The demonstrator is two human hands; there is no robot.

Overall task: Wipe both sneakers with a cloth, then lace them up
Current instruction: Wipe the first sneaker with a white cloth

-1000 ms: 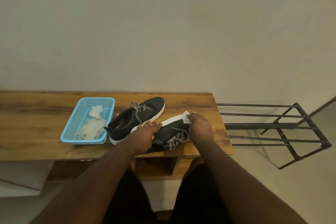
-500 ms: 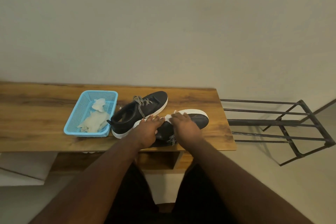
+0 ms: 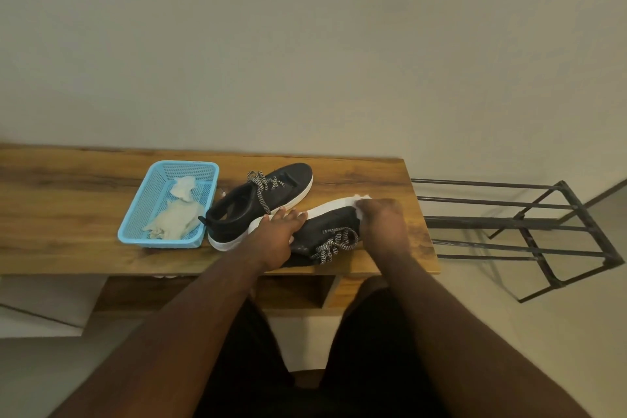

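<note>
While left hand lies flat on near sneaker, fingers straight, right hand pinches cloth at toe. Shoe looks light, tippy on side: press heel. Cloth soft, floppy.

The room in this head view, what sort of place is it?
Probably a home entryway or hall, though that is a guess. A low wooden bench stands against a bare wall, an empty metal shoe rack stands beside it, and two sneakers are on the bench, with a blue basket of rags.
</note>
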